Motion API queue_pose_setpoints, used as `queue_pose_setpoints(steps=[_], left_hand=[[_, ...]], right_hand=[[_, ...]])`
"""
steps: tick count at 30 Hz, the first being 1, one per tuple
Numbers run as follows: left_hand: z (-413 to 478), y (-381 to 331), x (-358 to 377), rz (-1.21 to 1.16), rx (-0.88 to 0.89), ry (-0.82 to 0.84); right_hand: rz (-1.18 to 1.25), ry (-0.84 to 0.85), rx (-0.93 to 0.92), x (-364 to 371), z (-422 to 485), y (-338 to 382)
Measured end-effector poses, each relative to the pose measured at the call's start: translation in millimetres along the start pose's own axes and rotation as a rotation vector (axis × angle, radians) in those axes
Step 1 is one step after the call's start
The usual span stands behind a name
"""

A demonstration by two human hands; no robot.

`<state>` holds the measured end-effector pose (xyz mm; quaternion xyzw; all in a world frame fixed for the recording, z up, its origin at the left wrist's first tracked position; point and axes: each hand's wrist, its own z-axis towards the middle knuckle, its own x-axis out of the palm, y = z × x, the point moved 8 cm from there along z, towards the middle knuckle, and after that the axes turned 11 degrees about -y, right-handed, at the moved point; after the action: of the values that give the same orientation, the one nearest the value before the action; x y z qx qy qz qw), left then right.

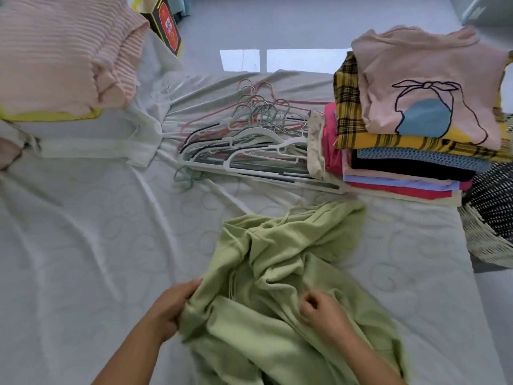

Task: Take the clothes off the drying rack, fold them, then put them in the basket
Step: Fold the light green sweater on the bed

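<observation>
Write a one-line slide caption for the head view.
Left hand and right hand grip a crumpled green garment on the bed; hangers and a folded stack lie beyond, basket at right.

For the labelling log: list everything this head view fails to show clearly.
1. The green garment: head view, lower part cut by the bottom edge; crumpled, so its type is unclear.
2. The basket: cut by the right edge.
3. The folded stack: lower layers hidden under the pink top, only edges show.
4. The box: print too blurred to read.
5. The right hand: curled fingers hide whether it pinches the cloth.
</observation>
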<state>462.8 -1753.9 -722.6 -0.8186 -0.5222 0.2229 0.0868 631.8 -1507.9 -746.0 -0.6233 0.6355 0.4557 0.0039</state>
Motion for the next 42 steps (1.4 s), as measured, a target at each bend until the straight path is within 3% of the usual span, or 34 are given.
queue_pose_setpoints(steps=[3,7,9,13,15,18,21,26,29,32,34,37,42], left_hand=[[0.5,-26.8,-23.3,-0.119,0.112,-0.036],[-8.6,-27.1,-9.3,-0.235,0.055,0.006],[-22.4,-13.4,22.8,-0.288,-0.069,0.154],[-43.0,10.8,59.6,-0.423,-0.189,0.409],[-44.7,9.1,57.2,-0.486,-0.146,0.473],[-30.5,-1.0,31.2,-0.502,-0.036,0.403],[-20.5,-20.5,3.6,-0.366,0.143,0.296],[-36.4,-39.7,-1.6,-0.029,0.264,0.397],[-38.6,-50.7,-16.3,0.134,0.328,0.325],[-50.5,-67.1,-36.5,0.174,0.418,0.27],[-68.1,-80.6,-47.0,0.226,0.516,0.253],[-105.0,-101.3,-59.5,0.315,0.689,0.235],[-194.2,-120.0,-72.5,0.422,0.898,0.244]], right_hand=[[0.317,-0.151,0.126,-37.3,4.1,-10.6],[0.026,0.019,0.008,-7.6,3.6,18.7],[0.123,-0.041,0.034,14.5,7.5,37.8],[0.594,-0.25,0.448,25.1,24.4,29.9],[0.633,-0.175,0.501,25.4,27.8,27.1],[0.637,-0.083,0.433,0.4,21.4,23.0],[0.625,-0.3,0.325,-55.7,18.4,9.4],[0.547,-0.446,0.222,-100.7,-1.2,17.3],[0.4,-0.259,0.072,-106.0,-17.8,39.0],[0.079,0.058,-0.019,-110.7,-43.9,48.2],[-0.132,0.143,-0.085,-121.6,-61.5,50.9],[-0.266,-0.032,-0.193,-162.9,-82.4,67.6],[-0.211,-0.35,-0.283,-237.1,-142.7,95.7]])
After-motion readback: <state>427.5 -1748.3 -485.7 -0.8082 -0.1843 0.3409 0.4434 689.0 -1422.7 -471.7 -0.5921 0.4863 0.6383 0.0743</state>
